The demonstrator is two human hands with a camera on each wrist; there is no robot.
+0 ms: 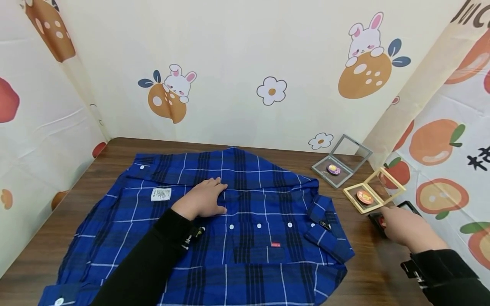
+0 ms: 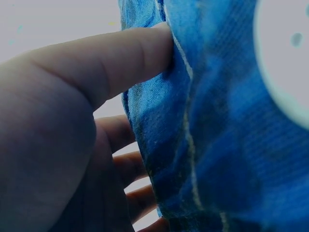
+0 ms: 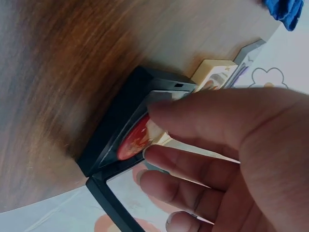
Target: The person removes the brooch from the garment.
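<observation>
A blue plaid shirt [image 1: 245,204] with white buttons lies spread on the brown table. My left hand [image 1: 204,197] rests on its middle, fingers extended. In the left wrist view, the thumb [image 2: 140,50] touches the blue cloth, whose edge hides the other fingertips. At the right, my right hand [image 1: 409,227] reaches into an open black display case [image 3: 113,121]. Its thumb and index finger pinch a round red badge [image 3: 133,142] inside that case. The thumb covers part of the badge, and in the head view the hand hides most of the case.
Behind the black case stand an open yellow case [image 1: 354,202] with an orange badge [image 1: 365,196] and an open grey case [image 1: 319,173] with a purple badge [image 1: 333,169]. Printed cloth walls [image 1: 229,55] border the table [image 1: 367,250] at back and sides.
</observation>
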